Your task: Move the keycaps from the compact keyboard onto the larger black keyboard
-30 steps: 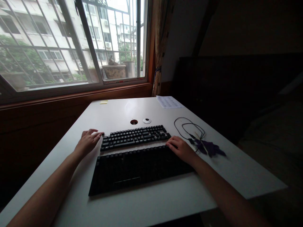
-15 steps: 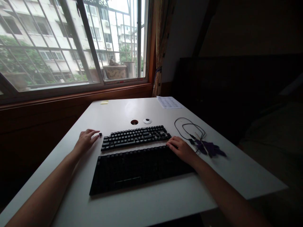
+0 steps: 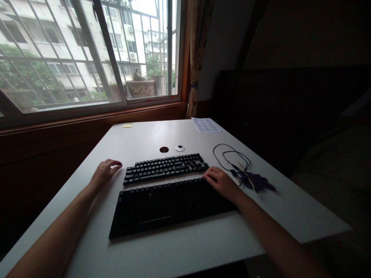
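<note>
My left hand (image 3: pixel 104 173) pinches a small black keycap (image 3: pixel 120 165) between thumb and forefinger, left of the keycap rows. Rows of black keycaps (image 3: pixel 162 168) lie on the white desk, laid out like a keyboard, with gaps toward the right. Just nearer to me lies a black keyboard base (image 3: pixel 162 210), keycaps showing along its far edge and its middle too dark to make out. My right hand (image 3: pixel 218 180) rests over the base's far right corner, by the right end of the keycap rows. Its fingers are closed together at the tips, and what they hold, if anything, is hidden.
To the right, a black cable (image 3: pixel 232 154) loops beside a dark purple cloth (image 3: pixel 257 181) with a thin stick on it. Farther back are a round desk hole (image 3: pixel 164 149), its white cover (image 3: pixel 179 148), printed paper (image 3: pixel 207 125) and a yellow note (image 3: pixel 127 125). A barred window stands behind.
My left thumb and forefinger have closed on the keycap that lay on the desk beside their tips. My right hand stays nearly where it was.
</note>
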{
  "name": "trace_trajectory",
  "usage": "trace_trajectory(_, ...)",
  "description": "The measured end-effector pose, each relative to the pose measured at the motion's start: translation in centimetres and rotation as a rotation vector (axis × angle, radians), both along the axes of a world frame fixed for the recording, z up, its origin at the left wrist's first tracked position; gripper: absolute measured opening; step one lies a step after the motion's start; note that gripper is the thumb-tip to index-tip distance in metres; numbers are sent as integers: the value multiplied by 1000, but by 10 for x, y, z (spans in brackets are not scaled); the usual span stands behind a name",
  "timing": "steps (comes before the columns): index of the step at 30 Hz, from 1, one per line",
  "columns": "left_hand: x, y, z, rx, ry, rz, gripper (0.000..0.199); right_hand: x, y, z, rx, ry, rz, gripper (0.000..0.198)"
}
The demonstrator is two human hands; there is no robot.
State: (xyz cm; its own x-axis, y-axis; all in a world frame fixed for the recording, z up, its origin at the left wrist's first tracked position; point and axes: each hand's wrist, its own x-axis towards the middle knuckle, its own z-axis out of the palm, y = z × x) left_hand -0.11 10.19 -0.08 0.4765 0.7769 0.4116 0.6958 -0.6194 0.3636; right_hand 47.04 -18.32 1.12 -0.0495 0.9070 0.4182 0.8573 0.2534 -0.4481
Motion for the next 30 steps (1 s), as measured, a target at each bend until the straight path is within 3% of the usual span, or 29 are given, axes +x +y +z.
trace_trajectory(8,-5,-84,35,-41,-166,-130,42,0,0,-1,0,-5,2,18)
trace_trajectory(14,-11,-139,25,-50,-78,-240,33,1,0,-1,-1,-11,8,20)
trace_trajectory(20,-9,-153,9,-2,-75,-227,30,1,1,-1,-2,-6,9,19)
trace_trajectory(30,-7,-152,4,59,-76,-240,30,2,0,-1,0,-11,6,20)
